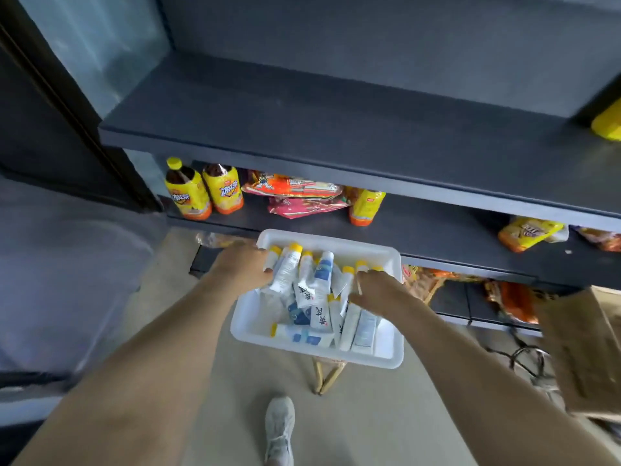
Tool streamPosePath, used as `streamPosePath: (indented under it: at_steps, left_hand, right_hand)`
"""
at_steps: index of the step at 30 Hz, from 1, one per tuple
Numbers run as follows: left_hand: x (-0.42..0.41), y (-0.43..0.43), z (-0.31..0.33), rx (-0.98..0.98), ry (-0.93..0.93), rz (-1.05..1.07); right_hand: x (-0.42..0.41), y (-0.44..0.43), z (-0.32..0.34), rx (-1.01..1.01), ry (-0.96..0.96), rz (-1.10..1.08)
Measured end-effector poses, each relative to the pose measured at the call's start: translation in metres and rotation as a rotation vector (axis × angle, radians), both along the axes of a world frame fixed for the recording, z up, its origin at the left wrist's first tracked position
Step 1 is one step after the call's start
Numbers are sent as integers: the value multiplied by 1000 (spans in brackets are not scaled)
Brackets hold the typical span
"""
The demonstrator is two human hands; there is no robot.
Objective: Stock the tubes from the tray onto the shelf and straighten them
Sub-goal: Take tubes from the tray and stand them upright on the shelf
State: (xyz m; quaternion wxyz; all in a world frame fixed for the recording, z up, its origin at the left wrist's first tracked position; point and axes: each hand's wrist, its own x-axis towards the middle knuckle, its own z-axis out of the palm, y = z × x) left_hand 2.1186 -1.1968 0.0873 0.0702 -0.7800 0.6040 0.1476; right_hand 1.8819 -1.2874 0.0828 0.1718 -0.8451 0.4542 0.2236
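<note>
View looking down from a person's head at a dark grey shelf [336, 129] unit. At far left stands a dark cabinet with a glass door [90, 45], and below it a pale grey covered shape [67, 264].

On a lower board, left to right, stand two bottles [205, 193] with yellow labels, then flat red and pink snack packs [302, 196], then a third yellow bottle [366, 205].

In the middle, in front of and below that lower board, a white tray [248, 327] rests on a stand with wooden legs [327, 375]. It holds a loose heap of white tubes [312, 297] with yellow caps, lying crosswise over one another. None of them is on the shelf.

The left hand [242, 264] is at the tray's far left corner. Its grip is closed on tubes there, fingers above and thumb below. The right hand [379, 290] lies over the tubes on the tray's right side, thumb stretched along them. Its fingers are hidden, so its grip cannot be told.

Below, one pale shoe [279, 428] stands on the beige floor.

At right are more snack packs [527, 232], a brown cardboard box [578, 351], and a yellow object [606, 124] on the top board.
</note>
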Motion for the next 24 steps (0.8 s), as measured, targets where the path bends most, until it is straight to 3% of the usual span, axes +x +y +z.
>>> streamPosePath:
  at_steps: [5,15,24]
  left_hand:
    - [-8,6,-72,183,141,-25]
    - [-51,3,-203,315,544,44]
    - [-85,-14,-261,287,376,-197]
  right_hand:
    - [4,9,-59,89,36,-10]
    - [-18,12,-154,93,134,24]
    - [-42,13,-197,146,61,-83]
